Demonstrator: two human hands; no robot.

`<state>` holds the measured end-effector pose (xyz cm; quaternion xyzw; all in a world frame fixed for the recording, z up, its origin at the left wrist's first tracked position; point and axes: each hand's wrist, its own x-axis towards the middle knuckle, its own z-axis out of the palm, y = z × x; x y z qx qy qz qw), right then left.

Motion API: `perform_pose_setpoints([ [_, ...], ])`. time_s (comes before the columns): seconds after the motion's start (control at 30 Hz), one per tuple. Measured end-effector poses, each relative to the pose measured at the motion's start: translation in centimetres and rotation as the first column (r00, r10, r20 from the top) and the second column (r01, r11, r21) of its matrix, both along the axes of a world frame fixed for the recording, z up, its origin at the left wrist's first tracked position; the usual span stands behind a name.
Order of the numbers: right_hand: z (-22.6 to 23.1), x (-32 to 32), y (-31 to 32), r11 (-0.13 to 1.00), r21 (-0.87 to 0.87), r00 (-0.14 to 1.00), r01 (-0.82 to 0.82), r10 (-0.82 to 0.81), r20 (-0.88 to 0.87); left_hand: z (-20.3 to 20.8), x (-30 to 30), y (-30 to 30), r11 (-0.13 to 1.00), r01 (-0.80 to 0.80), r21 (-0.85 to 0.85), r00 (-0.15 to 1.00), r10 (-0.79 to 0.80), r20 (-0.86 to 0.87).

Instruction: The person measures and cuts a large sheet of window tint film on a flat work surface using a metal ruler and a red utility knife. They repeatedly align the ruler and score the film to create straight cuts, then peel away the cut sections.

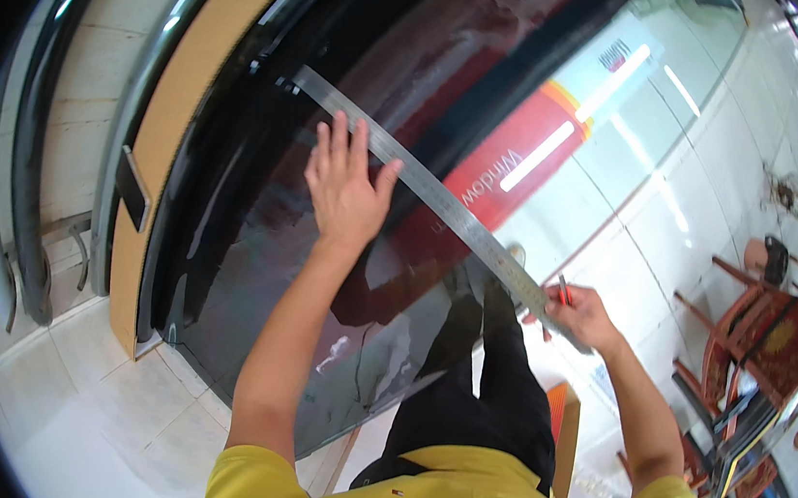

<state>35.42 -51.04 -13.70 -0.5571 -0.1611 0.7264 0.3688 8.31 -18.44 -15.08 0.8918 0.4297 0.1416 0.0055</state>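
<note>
The fingers [337,140] of the left hand [345,203] are spread apart, laid flat with their tips on a long metal ruler [438,198], gripping nothing. The right hand [586,319] is curled round a small red tool [564,291] at the ruler's lower right end. The ruler lies slantwise across a dark glossy sheet [266,264], its upper left end near the sheet's left side, its other end just past the right hand. A tall strip of cardboard [174,118] runs along that left side, with a dark flat thing [134,189] against it. On the right, white floor tiles [674,268] give room between the sheet and the wooden chairs [750,330]. An orange box [567,427] stands beside the person's legs; its contents are hidden. The sheet mirrors lights and shows a red panel [521,155] with a yellow edge.
</note>
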Motion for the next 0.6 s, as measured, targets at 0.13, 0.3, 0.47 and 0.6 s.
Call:
perform_pose_setpoints([
  [0.13, 0.6, -0.2, 0.5, 1.000, -0.014, 1.000, -0.002, 0.002, -0.002, 0.4, -0.1, 0.0, 0.998, -0.010, -0.059, 0.999, 0.013, 0.045],
  [0.3, 1.3, 0.0, 0.8, 0.999, 0.031, 0.999, -0.036, 0.035, 0.039, 0.4, -0.3, -0.1, 0.999, -0.017, -0.039, 0.997, 0.020, 0.079],
  [0.47, 1.2, 0.0, 0.8, 0.999, 0.021, 0.998, -0.029, 0.028, 0.048, 0.2, -0.4, -0.2, 0.997, -0.031, -0.075, 0.992, 0.040, 0.123],
  [0.6, 0.9, 0.0, 0.6, 1.000, 0.003, 0.999, -0.012, 0.012, 0.042, 0.4, -0.4, -0.2, 0.997, -0.035, -0.074, 0.989, 0.046, 0.140],
])
